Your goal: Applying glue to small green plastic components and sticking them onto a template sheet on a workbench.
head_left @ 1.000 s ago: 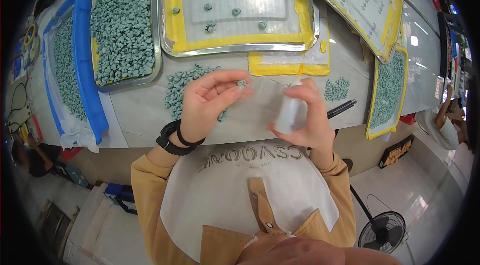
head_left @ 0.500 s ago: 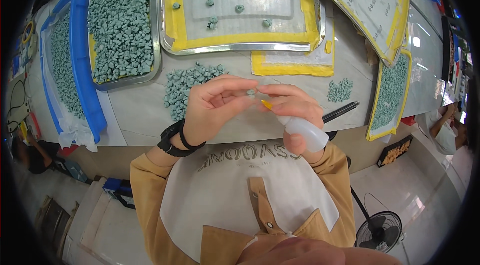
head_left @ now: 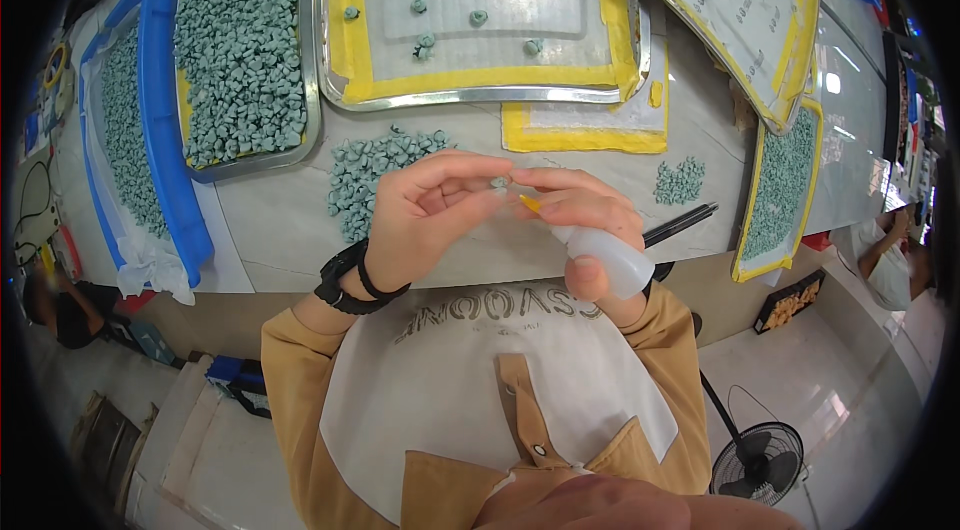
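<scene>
My left hand (head_left: pixel 425 200) has its fingers and thumb brought together on a tiny grey-green piece (head_left: pixel 499 184), seen at the fingertips. A translucent white squeeze bottle (head_left: pixel 625 268) with a yellow tip (head_left: pixel 529 204) lies in the grip of my right hand (head_left: pixel 592 212). Its tip points left, close beside the piece; whether they touch is too small to tell. The right index fingertip meets the left fingertips just above. Behind my left hand, a loose heap of grey-green pieces (head_left: pixel 362 175) rests on the table. A smaller heap of tiny pieces (head_left: pixel 680 180) lies right of my right hand.
At the back, a metal tray (head_left: pixel 480 96) edged with yellow tape carries several small rosettes (head_left: pixel 479 18). On the left stand a filled metal tray (head_left: pixel 313 100) and a blue tray (head_left: pixel 165 110). Dark thin sticks (head_left: pixel 682 225) lie right of the bottle. A yellow-edged board (head_left: pixel 742 265) holds more pieces.
The squeeze bottle and right hand have shifted slightly left and up, bringing the yellow tip a little closer to the piece. My left hand has barely moved.
</scene>
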`<state>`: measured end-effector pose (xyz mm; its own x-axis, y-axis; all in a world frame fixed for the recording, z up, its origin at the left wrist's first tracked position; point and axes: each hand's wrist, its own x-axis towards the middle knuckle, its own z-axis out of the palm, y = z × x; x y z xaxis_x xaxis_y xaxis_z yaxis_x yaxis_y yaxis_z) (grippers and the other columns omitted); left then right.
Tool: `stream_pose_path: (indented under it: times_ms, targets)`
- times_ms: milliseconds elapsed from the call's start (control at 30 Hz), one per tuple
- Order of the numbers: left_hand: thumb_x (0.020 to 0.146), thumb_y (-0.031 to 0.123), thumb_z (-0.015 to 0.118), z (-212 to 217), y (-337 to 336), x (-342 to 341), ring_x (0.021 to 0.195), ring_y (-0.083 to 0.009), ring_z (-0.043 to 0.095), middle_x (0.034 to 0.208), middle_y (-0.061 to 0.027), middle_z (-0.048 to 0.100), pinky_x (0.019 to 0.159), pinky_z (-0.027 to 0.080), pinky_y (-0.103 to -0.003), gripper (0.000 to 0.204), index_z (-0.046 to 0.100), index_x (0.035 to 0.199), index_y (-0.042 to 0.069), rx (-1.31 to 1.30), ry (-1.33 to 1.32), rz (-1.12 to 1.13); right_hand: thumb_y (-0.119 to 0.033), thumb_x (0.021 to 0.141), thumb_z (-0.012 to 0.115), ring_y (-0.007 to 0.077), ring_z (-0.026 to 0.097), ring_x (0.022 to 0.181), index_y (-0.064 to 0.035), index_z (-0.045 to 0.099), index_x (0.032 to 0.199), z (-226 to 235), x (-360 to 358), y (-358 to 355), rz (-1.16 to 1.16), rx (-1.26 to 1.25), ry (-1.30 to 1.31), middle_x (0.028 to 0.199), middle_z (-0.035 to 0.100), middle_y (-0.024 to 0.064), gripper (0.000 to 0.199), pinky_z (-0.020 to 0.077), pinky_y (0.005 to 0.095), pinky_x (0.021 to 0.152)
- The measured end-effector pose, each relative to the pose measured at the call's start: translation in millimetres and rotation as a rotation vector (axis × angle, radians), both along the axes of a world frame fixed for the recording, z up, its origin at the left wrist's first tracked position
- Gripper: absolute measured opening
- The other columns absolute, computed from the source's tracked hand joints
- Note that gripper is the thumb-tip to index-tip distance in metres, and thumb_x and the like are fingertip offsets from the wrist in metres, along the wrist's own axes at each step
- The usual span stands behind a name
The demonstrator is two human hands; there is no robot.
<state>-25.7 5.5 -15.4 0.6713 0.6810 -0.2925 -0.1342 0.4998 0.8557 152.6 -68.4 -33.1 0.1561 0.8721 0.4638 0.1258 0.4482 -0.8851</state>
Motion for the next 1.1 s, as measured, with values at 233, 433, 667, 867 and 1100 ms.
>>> stream_pose_path:
  times_ms: [233, 433, 667, 867, 1100]
  targets:
    - [0.088, -0.008, 0.059, 0.8, 3.2, 1.9, 0.100, -0.0147, 0.064, 0.112, -0.0113, 0.064, 0.087, 0.052, -0.025, 0.029, 0.059, 0.117, -0.006, -0.021, 0.006, -0.002, -0.029, 0.093, 0.050, 0.0344, 0.069, 0.087, 0.0017, 0.059, 0.089, 3.0, -0.1, 1.2, -0.024, -0.036, 0.011, 0.078, 0.066, 0.0156, 0.032, 0.0564, 0.0367, 0.064]
    - [0.088, -0.008, 0.058, 0.7, -3.8, 0.1, 0.099, -0.0151, 0.064, 0.111, -0.0106, 0.064, 0.087, 0.052, -0.025, 0.028, 0.060, 0.116, -0.006, -0.019, 0.013, 0.005, -0.029, 0.092, 0.051, 0.0336, 0.070, 0.086, 0.0016, 0.060, 0.090, 3.5, 1.3, -4.0, -0.029, -0.048, 0.044, 0.080, 0.067, 0.0152, 0.032, 0.0565, 0.0364, 0.065]
    - [0.088, -0.009, 0.058, -3.9, -3.0, 1.0, 0.099, -0.0175, 0.064, 0.110, -0.0095, 0.060, 0.087, 0.051, -0.027, 0.029, 0.059, 0.116, -0.007, 0.040, 0.035, -0.013, -0.027, 0.090, 0.056, 0.0333, 0.069, 0.084, 0.0012, 0.060, 0.094, 5.9, 13.1, -9.0, -0.034, -0.001, -0.012, 0.083, 0.067, 0.0149, 0.029, 0.0563, 0.0383, 0.067]
    - [0.087, -0.011, 0.054, -7.1, -4.3, -0.1, 0.095, -0.0189, 0.065, 0.110, -0.0094, 0.056, 0.084, 0.052, -0.029, 0.027, 0.060, 0.113, -0.007, 0.138, 0.016, 0.090, -0.009, 0.079, 0.064, 0.0326, 0.058, 0.103, -0.0039, 0.062, 0.106, 14.0, 42.9, -14.8, -0.128, -0.220, -0.917, 0.096, 0.062, 0.0102, 0.028, 0.0455, 0.0408, 0.090]
    - [0.084, -0.006, 0.056, 2.9, -6.0, 1.2, 0.086, -0.0154, 0.059, 0.106, -0.0099, 0.057, 0.077, 0.052, -0.030, 0.027, 0.060, 0.111, -0.005, 0.045, 0.059, 0.045, -0.004, 0.069, 0.073, 0.0256, 0.054, 0.090, -0.0099, 0.068, 0.095, 37.6, 90.3, -50.4, -0.540, -0.364, -0.996, 0.094, 0.060, 0.0050, 0.027, 0.0389, 0.0367, 0.081]
